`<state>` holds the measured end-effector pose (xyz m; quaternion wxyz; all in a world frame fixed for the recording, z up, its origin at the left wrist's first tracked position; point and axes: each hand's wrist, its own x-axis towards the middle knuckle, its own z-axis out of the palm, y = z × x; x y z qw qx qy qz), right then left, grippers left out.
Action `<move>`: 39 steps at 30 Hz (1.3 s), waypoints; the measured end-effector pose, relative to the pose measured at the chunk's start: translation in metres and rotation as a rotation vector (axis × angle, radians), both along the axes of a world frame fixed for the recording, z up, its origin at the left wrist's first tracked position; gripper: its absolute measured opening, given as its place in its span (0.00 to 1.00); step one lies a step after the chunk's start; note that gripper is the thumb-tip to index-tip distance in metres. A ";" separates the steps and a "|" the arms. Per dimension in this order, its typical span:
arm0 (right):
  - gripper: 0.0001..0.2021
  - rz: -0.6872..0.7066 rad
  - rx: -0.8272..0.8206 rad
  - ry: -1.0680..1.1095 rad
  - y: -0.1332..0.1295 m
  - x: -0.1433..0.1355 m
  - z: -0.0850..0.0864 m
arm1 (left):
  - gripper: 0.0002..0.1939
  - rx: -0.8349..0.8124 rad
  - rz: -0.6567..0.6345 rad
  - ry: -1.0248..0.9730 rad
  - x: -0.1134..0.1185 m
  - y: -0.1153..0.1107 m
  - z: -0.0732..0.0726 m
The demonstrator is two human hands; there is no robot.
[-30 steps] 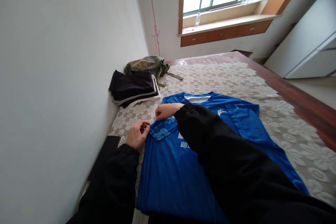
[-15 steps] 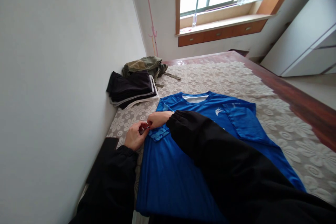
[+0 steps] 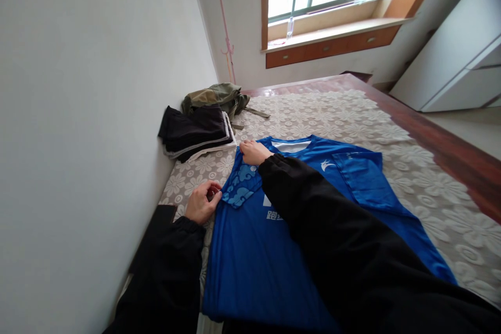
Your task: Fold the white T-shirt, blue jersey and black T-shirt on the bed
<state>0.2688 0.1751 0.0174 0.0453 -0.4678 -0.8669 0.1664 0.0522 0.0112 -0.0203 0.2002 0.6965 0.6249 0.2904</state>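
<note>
Our right forearm hides part of the lettering on the blue shirt (image 3: 250, 250), spread over the bed (image 3: 321, 112); our left fingers (image 3: 215, 195) pinch its sleeve edge, our right fingers (image 3: 242, 150) curl at its shoulder, grip unclear

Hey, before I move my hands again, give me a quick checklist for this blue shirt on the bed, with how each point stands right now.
1. Left hand at the corner of the cloud-print sleeve: ok.
2. Right hand's grip at the shoulder: cannot tell, the fingers hide it.
3. Collar uncovered: ok.
4. Front of the shirt in full view: not ok, the right arm crosses it.
5. Bag off the shirt: ok, it lies beyond the dark pile.
6. Whole bottom edge straight: cannot tell, part is out of sight.
</note>
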 end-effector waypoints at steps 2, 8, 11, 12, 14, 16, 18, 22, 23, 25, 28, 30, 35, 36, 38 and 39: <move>0.18 0.043 -0.057 0.033 0.005 0.007 0.009 | 0.08 0.000 0.001 -0.013 -0.001 0.000 -0.001; 0.07 0.324 -0.429 0.080 -0.013 -0.014 0.018 | 0.13 0.008 -0.003 0.018 -0.003 0.003 -0.005; 0.08 0.386 -0.491 0.124 -0.027 -0.034 0.006 | 0.13 0.012 -0.014 0.035 -0.004 0.003 -0.006; 0.10 0.386 -0.479 0.146 -0.029 -0.038 0.002 | 0.12 0.013 -0.020 0.039 -0.005 0.003 -0.006; 0.13 0.377 -0.432 0.188 -0.029 -0.043 -0.004 | 0.10 0.018 -0.023 0.046 -0.005 0.003 -0.006; 0.14 0.356 -0.362 0.221 -0.024 -0.042 -0.008 | 0.09 0.019 -0.021 0.050 -0.005 0.003 -0.006; 0.14 0.310 -0.271 0.238 -0.017 -0.037 -0.009 | 0.08 0.018 -0.017 0.052 -0.004 0.003 -0.005; 0.17 0.188 -0.107 0.207 -0.005 -0.025 -0.010 | 0.08 0.012 -0.020 0.052 -0.002 0.002 -0.003; 0.17 0.158 -0.081 0.190 -0.003 -0.022 -0.010 | 0.09 0.012 -0.022 0.048 -0.001 0.001 -0.002; 0.16 0.083 -0.039 0.149 0.002 -0.012 -0.007 | 0.09 0.015 -0.021 0.038 -0.001 0.001 -0.001; 0.14 -0.043 -0.028 0.058 0.011 0.006 0.000 | 0.09 0.020 -0.023 0.033 -0.001 0.001 -0.001; 0.12 -0.085 -0.080 -0.013 0.015 0.018 0.005 | 0.09 0.028 -0.026 0.035 -0.001 0.001 -0.002; 0.14 -0.071 -0.270 -0.117 0.012 0.024 0.013 | 0.10 0.045 -0.021 0.048 -0.003 0.001 -0.005; 0.13 -0.066 -0.291 -0.124 0.011 0.023 0.014 | 0.10 0.044 -0.020 0.048 -0.003 0.001 -0.005; 0.08 -0.060 -0.315 -0.132 0.010 0.022 0.016 | 0.10 0.043 -0.014 0.045 -0.003 0.001 -0.005; 0.07 -0.059 -0.322 -0.135 0.010 0.023 0.017 | 0.10 0.041 -0.011 0.043 -0.002 0.001 -0.004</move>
